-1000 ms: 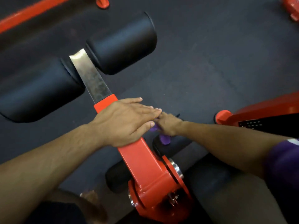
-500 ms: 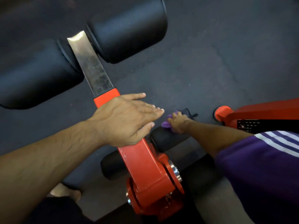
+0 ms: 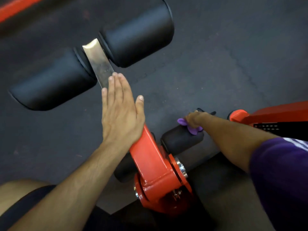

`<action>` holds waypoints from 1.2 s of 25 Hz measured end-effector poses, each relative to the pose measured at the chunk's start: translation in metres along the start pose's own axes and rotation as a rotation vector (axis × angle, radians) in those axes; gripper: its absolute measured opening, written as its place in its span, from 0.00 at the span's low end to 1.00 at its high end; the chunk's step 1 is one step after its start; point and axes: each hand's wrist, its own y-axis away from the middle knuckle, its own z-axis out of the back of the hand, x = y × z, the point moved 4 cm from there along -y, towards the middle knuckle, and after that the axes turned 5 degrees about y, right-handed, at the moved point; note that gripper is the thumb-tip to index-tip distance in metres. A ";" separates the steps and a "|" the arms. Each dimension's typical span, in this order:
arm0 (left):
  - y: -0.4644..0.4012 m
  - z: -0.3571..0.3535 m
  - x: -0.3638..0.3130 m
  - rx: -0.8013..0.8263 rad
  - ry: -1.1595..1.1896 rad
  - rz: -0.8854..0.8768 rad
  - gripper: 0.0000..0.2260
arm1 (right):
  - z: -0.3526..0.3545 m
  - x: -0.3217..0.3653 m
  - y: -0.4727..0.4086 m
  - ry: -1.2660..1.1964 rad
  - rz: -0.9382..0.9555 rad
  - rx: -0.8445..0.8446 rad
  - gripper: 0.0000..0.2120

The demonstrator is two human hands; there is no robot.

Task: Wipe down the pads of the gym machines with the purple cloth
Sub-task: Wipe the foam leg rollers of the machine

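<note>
My right hand [image 3: 194,120] grips the purple cloth [image 3: 189,126] and presses it on the far end of a small black roller pad [image 3: 179,139] beside the red machine arm [image 3: 150,157]. My left hand [image 3: 120,110] lies flat with straight fingers on top of that red arm, fingertips reaching the bare steel bar [image 3: 98,62]. Two large black roller pads sit at the end of the steel bar, the left pad [image 3: 53,84] and the right pad [image 3: 138,34]. A second small black roller [image 3: 123,170] shows left of the red arm, partly hidden by it.
Dark rubber floor [image 3: 216,64] surrounds the machine. A red frame with a round foot [image 3: 236,115] and a black perforated plate stands at the right edge. A red bar crosses the top left corner. My knee [image 3: 18,189] shows at bottom left.
My left hand has turned and slid up the red arm, fingers now pointing along it onto the steel bar. The right hand with the cloth stays at the small roller's far end.
</note>
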 end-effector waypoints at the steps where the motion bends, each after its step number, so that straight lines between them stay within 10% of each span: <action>1: 0.001 -0.002 -0.001 -0.025 0.012 0.043 0.34 | 0.007 0.002 0.005 -0.023 0.009 -0.009 0.33; 7: 0.001 -0.004 -0.003 -0.062 -0.019 0.051 0.36 | -0.016 0.106 0.004 0.171 0.297 -0.291 0.26; 15: 0.000 -0.001 -0.004 -0.039 -0.047 0.048 0.34 | -0.014 0.029 -0.027 0.053 0.163 -0.193 0.27; 19: -0.002 -0.002 -0.003 -0.063 -0.035 0.039 0.32 | -0.022 0.040 0.015 0.293 0.457 -0.369 0.32; 30: -0.001 -0.003 -0.002 -0.079 -0.007 0.042 0.30 | 0.000 0.066 -0.071 0.220 0.280 -0.074 0.28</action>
